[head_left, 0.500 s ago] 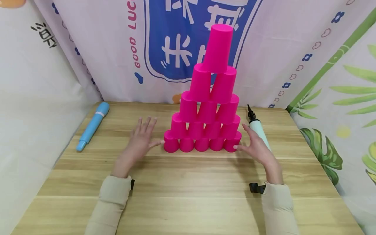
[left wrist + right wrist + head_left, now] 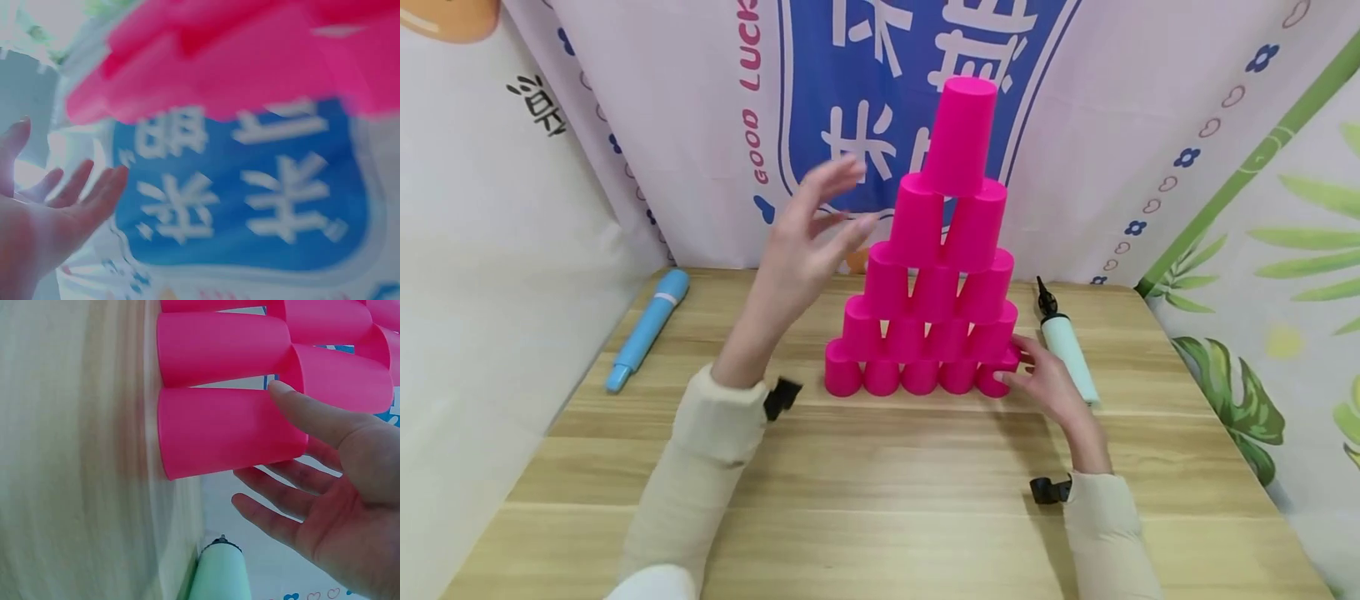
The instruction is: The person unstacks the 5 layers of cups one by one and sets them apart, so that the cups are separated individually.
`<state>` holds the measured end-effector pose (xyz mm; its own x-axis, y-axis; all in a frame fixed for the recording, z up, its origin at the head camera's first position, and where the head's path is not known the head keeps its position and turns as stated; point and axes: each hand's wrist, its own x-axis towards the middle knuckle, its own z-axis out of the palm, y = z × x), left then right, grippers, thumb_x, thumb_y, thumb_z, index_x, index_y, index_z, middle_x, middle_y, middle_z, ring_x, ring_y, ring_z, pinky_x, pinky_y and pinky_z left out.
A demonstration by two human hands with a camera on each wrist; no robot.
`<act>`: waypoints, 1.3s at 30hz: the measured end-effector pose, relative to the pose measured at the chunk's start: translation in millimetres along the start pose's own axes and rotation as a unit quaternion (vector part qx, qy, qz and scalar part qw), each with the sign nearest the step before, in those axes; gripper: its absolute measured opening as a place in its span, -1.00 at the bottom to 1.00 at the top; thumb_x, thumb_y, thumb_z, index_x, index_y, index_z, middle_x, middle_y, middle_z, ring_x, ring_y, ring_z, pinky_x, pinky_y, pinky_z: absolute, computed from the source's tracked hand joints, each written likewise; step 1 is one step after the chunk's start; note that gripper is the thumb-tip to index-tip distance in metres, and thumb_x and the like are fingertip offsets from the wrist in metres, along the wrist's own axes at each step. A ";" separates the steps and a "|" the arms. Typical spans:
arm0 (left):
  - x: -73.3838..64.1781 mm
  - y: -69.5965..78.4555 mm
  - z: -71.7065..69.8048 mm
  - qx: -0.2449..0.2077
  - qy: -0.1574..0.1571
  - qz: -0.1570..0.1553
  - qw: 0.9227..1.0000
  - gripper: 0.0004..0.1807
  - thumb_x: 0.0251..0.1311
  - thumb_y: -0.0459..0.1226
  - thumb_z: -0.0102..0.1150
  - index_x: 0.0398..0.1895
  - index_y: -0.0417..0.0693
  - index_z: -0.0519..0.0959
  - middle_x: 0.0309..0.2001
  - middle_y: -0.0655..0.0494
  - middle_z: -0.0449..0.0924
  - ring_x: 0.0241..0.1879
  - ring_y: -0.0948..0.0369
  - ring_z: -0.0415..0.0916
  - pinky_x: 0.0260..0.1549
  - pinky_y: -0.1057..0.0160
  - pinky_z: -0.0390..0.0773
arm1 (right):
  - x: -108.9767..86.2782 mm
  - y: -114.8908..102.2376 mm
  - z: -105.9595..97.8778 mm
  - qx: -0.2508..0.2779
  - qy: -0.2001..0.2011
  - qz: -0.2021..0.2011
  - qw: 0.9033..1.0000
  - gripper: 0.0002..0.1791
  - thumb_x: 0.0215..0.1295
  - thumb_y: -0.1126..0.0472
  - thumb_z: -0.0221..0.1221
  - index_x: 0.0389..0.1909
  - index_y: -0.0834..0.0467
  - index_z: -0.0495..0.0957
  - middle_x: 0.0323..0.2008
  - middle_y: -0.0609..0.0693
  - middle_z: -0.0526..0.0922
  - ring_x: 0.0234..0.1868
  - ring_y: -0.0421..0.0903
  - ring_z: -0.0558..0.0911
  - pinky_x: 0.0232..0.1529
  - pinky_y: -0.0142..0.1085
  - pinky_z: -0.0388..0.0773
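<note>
Upside-down pink cups [image 2: 934, 293] stand in a pyramid of several rows, with a single cup [image 2: 960, 137] on top. My left hand [image 2: 797, 258] is raised beside the upper rows, fingers loosely bent and holding nothing, apart from the cups. Low at the right corner, my right hand [image 2: 1051, 385] reaches around the end cup [image 2: 225, 431] of the bottom row. Its thumb lies across the cup's front near the narrow end, while the other fingers are spread loosely beside and behind it. Blur softens the cups in the left wrist view.
A light green hand pump [image 2: 1070, 358] with a black nozzle lies just right of the right hand. At the left of the wooden table [image 2: 880, 500] rests a blue pump-like tube [image 2: 649, 329]. A printed curtain [image 2: 700, 167] hangs close behind the pyramid.
My left hand has risen from beside the bottom row to the height of the upper rows. The right hand's fingers have come closer around the end cup; the pyramid still stands.
</note>
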<state>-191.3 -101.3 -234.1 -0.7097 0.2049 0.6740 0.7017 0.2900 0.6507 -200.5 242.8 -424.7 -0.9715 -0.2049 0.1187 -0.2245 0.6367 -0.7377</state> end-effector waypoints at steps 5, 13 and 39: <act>52.2 25.4 20.8 -0.020 -0.011 -0.038 0.999 -0.21 0.16 -0.08 0.27 0.43 0.04 0.18 0.30 0.15 0.34 0.25 0.32 0.29 0.16 0.32 0.39 | -0.7 4.1 9.7 0.009 0.005 0.006 1.000 -0.27 0.18 0.25 0.33 0.32 0.37 0.25 0.13 0.31 0.48 0.13 0.25 0.49 0.13 0.10 0.44; 74.9 16.6 46.9 -0.030 -0.026 -0.104 0.994 -0.13 0.08 -0.01 0.32 0.44 0.07 0.14 0.26 0.11 0.33 0.22 0.24 0.29 0.08 0.30 0.45 | -2.8 5.9 18.7 -0.008 0.002 0.006 1.000 -0.29 0.19 0.27 0.31 0.31 0.36 0.25 0.09 0.30 0.51 0.10 0.24 0.51 0.11 0.11 0.46; 85.4 29.4 48.8 -0.064 0.016 -0.065 0.996 -0.20 0.05 -0.20 0.37 0.37 -0.04 0.23 0.07 0.03 0.43 0.00 0.21 0.46 -0.10 0.31 0.57 | -2.2 3.5 7.1 -0.032 0.005 -0.016 0.999 -0.27 0.20 0.24 0.32 0.33 0.36 0.22 0.08 0.31 0.52 0.07 0.24 0.53 0.08 0.12 0.48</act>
<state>-234.3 -29.7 -174.5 -0.7937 0.1428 0.5912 0.6083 0.1896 0.7708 -198.6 240.2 -432.3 -0.9646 -0.2185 0.1475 -0.2587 0.6767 -0.6893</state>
